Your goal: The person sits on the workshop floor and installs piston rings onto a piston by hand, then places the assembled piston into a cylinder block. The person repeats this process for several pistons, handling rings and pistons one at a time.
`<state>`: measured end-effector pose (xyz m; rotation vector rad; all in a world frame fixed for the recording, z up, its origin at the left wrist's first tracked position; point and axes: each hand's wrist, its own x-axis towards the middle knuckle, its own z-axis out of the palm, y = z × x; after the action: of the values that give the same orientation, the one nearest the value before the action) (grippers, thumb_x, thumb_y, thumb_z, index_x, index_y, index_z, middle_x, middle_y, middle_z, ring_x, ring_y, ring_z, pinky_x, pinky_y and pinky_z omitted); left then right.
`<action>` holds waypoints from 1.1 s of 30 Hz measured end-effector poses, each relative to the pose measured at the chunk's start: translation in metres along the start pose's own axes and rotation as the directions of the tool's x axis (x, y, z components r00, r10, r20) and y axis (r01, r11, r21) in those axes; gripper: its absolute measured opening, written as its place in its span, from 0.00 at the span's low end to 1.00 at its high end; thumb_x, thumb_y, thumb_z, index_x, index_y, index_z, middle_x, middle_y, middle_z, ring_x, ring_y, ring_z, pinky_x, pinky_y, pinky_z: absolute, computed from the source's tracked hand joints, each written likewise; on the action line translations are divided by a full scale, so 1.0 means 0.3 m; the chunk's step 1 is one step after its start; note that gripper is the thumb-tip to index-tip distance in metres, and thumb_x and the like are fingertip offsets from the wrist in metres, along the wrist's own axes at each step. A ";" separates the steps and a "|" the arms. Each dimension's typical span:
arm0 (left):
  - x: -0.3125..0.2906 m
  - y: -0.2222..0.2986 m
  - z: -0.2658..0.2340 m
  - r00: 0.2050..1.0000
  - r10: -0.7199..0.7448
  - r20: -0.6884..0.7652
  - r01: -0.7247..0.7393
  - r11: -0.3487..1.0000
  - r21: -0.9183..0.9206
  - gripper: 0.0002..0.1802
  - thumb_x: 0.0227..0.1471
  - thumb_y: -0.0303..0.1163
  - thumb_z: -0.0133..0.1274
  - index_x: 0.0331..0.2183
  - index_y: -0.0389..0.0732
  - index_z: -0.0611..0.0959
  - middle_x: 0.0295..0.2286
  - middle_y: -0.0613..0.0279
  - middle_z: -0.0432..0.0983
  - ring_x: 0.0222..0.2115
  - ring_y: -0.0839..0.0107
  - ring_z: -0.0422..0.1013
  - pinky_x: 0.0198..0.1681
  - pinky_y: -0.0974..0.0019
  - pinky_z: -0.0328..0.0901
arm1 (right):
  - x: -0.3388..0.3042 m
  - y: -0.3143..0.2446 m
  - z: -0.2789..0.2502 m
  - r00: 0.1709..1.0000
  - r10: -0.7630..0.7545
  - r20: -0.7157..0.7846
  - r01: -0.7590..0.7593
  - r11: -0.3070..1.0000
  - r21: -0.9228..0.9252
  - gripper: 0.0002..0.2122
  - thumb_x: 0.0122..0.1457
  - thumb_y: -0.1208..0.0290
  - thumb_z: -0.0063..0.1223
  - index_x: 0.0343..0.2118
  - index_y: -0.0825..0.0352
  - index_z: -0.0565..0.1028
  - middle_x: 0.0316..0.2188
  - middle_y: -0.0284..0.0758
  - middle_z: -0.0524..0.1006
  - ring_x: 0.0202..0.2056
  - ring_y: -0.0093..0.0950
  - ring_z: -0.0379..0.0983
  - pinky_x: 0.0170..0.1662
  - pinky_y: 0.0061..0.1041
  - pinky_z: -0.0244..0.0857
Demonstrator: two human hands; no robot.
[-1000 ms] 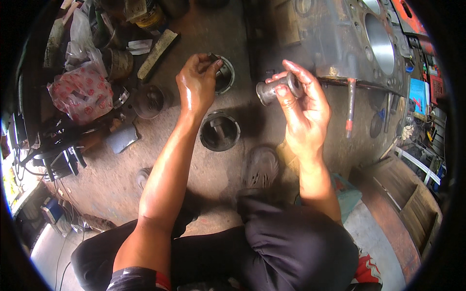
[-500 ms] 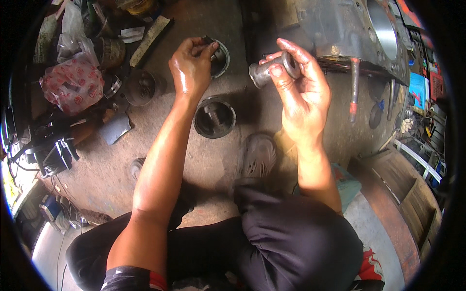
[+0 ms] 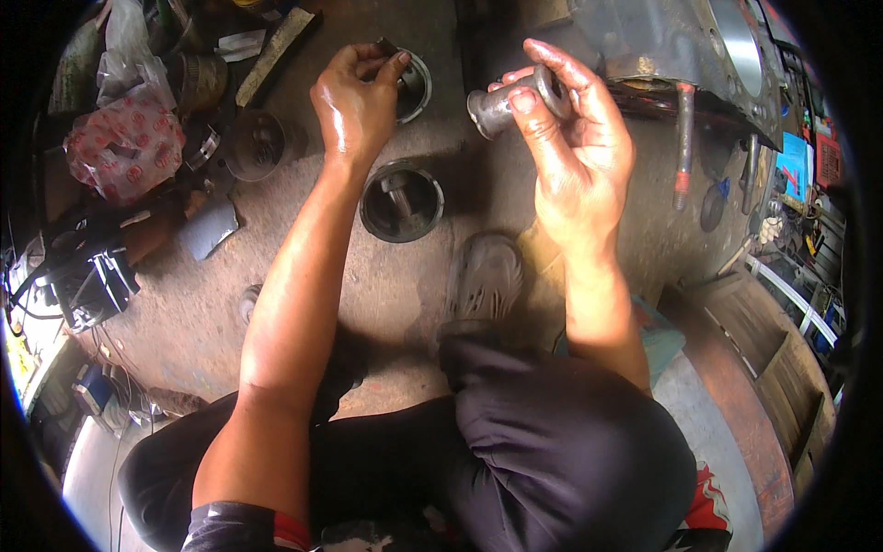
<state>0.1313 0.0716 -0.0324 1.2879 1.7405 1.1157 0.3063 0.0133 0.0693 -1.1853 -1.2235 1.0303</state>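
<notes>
My right hand (image 3: 589, 161) is raised at right of centre, thumb and fingers around a dark, greasy, spool-shaped metal part (image 3: 501, 109) with a wider ring at each end. The part lies tilted, its far end pointing left. My left hand (image 3: 354, 103), shiny with oil, pinches a small dark piece (image 3: 386, 46) whose kind I cannot make out. Just beyond those fingers, partly hidden by them, a round hollow piston (image 3: 425, 87) stands on the floor. Nearer to me sits a second such piston (image 3: 366, 210), open side up, with a crossbar inside.
A big metal engine block (image 3: 635, 46) takes up the far right, a red-tipped rod (image 3: 684, 147) hanging beside it. At left lie a red-and-white plastic bag (image 3: 129, 152), a clear tub (image 3: 248, 161) and a grey scrap (image 3: 212, 230). My shoe (image 3: 485, 281) rests below the near piston.
The view has tipped slightly, so the floor things sit higher in the picture. Both hands keep their grips and nearly the same pose.
</notes>
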 end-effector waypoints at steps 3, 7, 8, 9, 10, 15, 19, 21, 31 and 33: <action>0.000 0.000 0.000 1.000 0.020 -0.017 -0.020 1.000 0.014 0.18 0.49 0.34 0.67 0.37 0.31 0.84 0.31 0.48 0.84 0.30 0.66 0.81 0.36 0.67 0.72 | -0.001 0.004 0.002 1.000 -0.004 -0.003 0.004 1.000 0.029 0.16 0.62 0.77 0.60 0.53 0.69 0.74 0.37 0.31 0.79 0.39 0.17 0.74 0.44 0.17 0.69; -0.005 -0.004 0.004 0.999 0.030 -0.023 -0.030 1.000 0.005 0.19 0.49 0.35 0.67 0.37 0.30 0.84 0.31 0.48 0.84 0.30 0.67 0.81 0.36 0.66 0.72 | -0.003 0.011 0.006 1.000 -0.027 -0.005 0.028 0.999 0.022 0.16 0.62 0.77 0.60 0.53 0.70 0.75 0.37 0.31 0.79 0.38 0.16 0.74 0.43 0.16 0.69; -0.006 -0.006 0.004 0.999 0.028 -0.021 -0.029 1.000 -0.011 0.19 0.49 0.35 0.67 0.37 0.30 0.84 0.31 0.48 0.84 0.30 0.67 0.81 0.36 0.67 0.72 | -0.008 0.011 0.008 1.000 -0.006 0.002 0.006 1.000 0.024 0.17 0.62 0.77 0.60 0.54 0.71 0.73 0.38 0.32 0.78 0.39 0.18 0.74 0.45 0.18 0.69; -0.004 -0.009 0.005 0.999 0.033 -0.020 -0.034 0.999 -0.022 0.19 0.49 0.35 0.67 0.37 0.30 0.84 0.31 0.48 0.84 0.30 0.67 0.81 0.35 0.67 0.72 | -0.010 0.011 0.011 1.000 0.018 0.001 -0.018 0.999 0.030 0.18 0.62 0.77 0.60 0.54 0.73 0.72 0.38 0.33 0.78 0.40 0.20 0.74 0.46 0.20 0.69; -0.002 -0.011 0.006 0.999 0.038 -0.018 -0.039 0.999 -0.027 0.19 0.49 0.35 0.68 0.37 0.30 0.84 0.31 0.48 0.84 0.30 0.67 0.81 0.35 0.67 0.73 | -0.013 0.011 0.014 0.999 0.040 0.000 -0.040 0.999 0.037 0.19 0.62 0.76 0.59 0.55 0.74 0.71 0.39 0.35 0.77 0.40 0.22 0.75 0.48 0.21 0.69; 0.002 -0.022 0.009 0.999 0.037 0.011 -0.037 0.999 -0.026 0.21 0.50 0.35 0.68 0.40 0.28 0.83 0.33 0.48 0.84 0.33 0.72 0.79 0.36 0.71 0.72 | -0.013 0.003 0.019 0.997 0.075 -0.011 -0.075 0.997 0.005 0.19 0.62 0.77 0.60 0.55 0.75 0.71 0.39 0.35 0.77 0.40 0.22 0.75 0.48 0.22 0.69; -0.001 -0.015 0.011 1.000 0.022 0.007 -0.021 0.998 -0.058 0.19 0.48 0.35 0.68 0.37 0.30 0.84 0.32 0.48 0.84 0.31 0.67 0.81 0.36 0.67 0.73 | -0.007 0.003 0.033 0.998 0.067 -0.011 -0.067 0.998 0.016 0.19 0.62 0.77 0.59 0.55 0.75 0.71 0.39 0.35 0.77 0.40 0.23 0.75 0.48 0.22 0.69; -0.009 -0.009 0.009 0.999 0.034 -0.003 -0.034 0.997 -0.070 0.19 0.48 0.35 0.68 0.37 0.30 0.84 0.32 0.47 0.84 0.32 0.66 0.81 0.36 0.67 0.73 | -0.007 0.004 0.040 0.998 0.055 -0.021 -0.055 0.998 0.009 0.19 0.62 0.77 0.59 0.55 0.75 0.71 0.39 0.35 0.77 0.41 0.23 0.75 0.48 0.22 0.69; -0.021 -0.015 0.011 0.994 0.108 -0.008 -0.108 0.992 -0.071 0.17 0.49 0.34 0.67 0.37 0.33 0.85 0.33 0.47 0.84 0.34 0.62 0.82 0.38 0.64 0.74 | 0.031 0.050 0.049 0.998 0.060 -0.001 -0.060 0.997 -0.046 0.19 0.61 0.79 0.59 0.54 0.75 0.71 0.39 0.36 0.77 0.41 0.24 0.74 0.47 0.24 0.69; -0.030 -0.021 0.010 0.984 0.176 0.006 -0.175 0.983 -0.052 0.17 0.50 0.32 0.67 0.39 0.31 0.84 0.34 0.49 0.84 0.36 0.66 0.81 0.40 0.67 0.74 | 0.056 0.078 0.060 0.999 -0.028 0.028 0.029 0.998 -0.051 0.17 0.61 0.77 0.61 0.53 0.71 0.74 0.38 0.32 0.79 0.39 0.18 0.74 0.44 0.19 0.69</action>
<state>0.1342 0.0628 -0.0390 1.4347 1.6039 1.2422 0.2910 0.0345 0.0478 -1.1937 -1.2913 1.0017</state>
